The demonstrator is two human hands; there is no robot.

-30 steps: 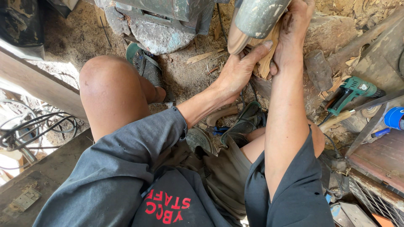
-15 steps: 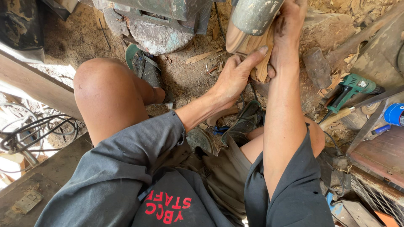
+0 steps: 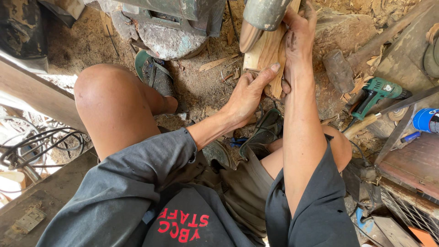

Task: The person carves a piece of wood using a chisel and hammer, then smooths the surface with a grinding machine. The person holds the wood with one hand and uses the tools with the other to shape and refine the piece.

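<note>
On the dirt floor [image 3: 82, 45] of a cluttered workshop, one seated person, knees raised, both arms stretched forward.

Item: wooden block [image 3: 265, 55], pale, roughly cut, held upright near the top of the view, pressed against the rounded metal end of a machine [image 3: 263, 16].

Left hand [image 3: 247, 93]: closed on the lower part of the wooden block, thumb laid up along its face, fingers wrapped behind. Grip firm.

Right hand [image 3: 297, 36]: closed on the block's right edge, higher up, fingers curled over it beside the machine. Palm smudged dark.

Nearby, floor level: wood chips and shavings scattered all round. Green sandal [image 3: 155, 73] on the left foot, just under a round metal base [image 3: 169, 39]. Second sandal [image 3: 265, 132] between the knees.

Right side: green power drill [image 3: 372, 93] lying on its side; short metal cylinder [image 3: 338, 68] just left of it; blue can [image 3: 425, 120] at the edge of a reddish board [image 3: 411, 162]; a wooden handle [image 3: 361, 126] slanting beneath the drill.

Left side: long plank [image 3: 36, 91] running diagonally; tangle of black cables [image 3: 41, 146] below it.
</note>
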